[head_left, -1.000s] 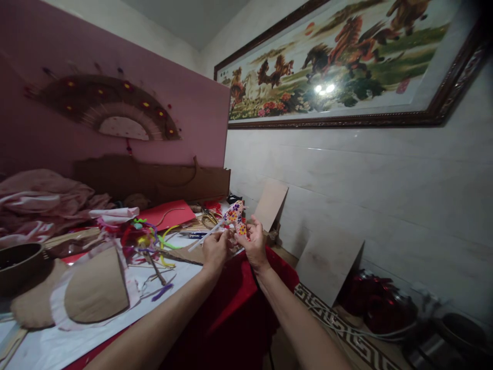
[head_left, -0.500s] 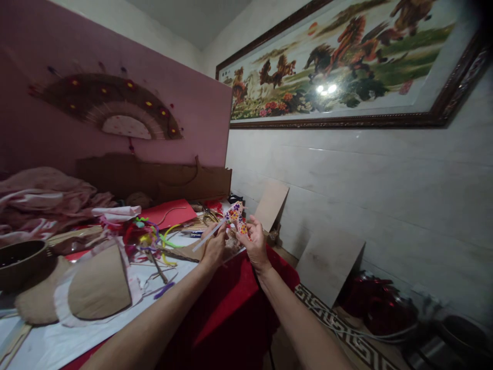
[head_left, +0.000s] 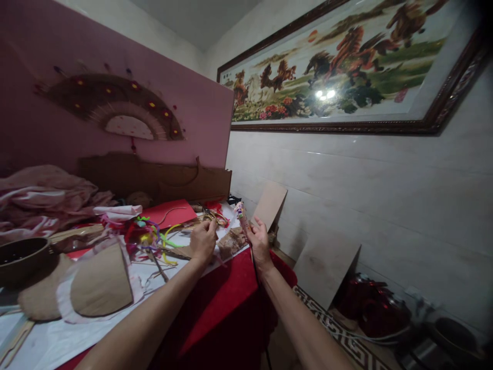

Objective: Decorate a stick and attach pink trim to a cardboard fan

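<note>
- The right hand (head_left: 260, 244) is gripping a flower-patterned piece (head_left: 242, 216) between thumb and fingers.
- The piece is pointing upward, its long axis leaning slightly toward the left hand (head_left: 204, 239).
- The left hand is closing its fingers, apart from the piece; whether it is holding anything cannot be told.
- A crumpled brown piece (head_left: 231, 243) is lying between the hands.
- Red cloth (head_left: 219, 308) is covering the bench edge beneath; a board (head_left: 270, 204) is leaning beyond the right hand.

Pale tiled wall (head_left: 385, 200); framed horse picture (head_left: 292, 82) with light glare (head_left: 325, 94); pink panel (head_left: 204, 118) left; patterned floor border (head_left: 333, 329).
</note>
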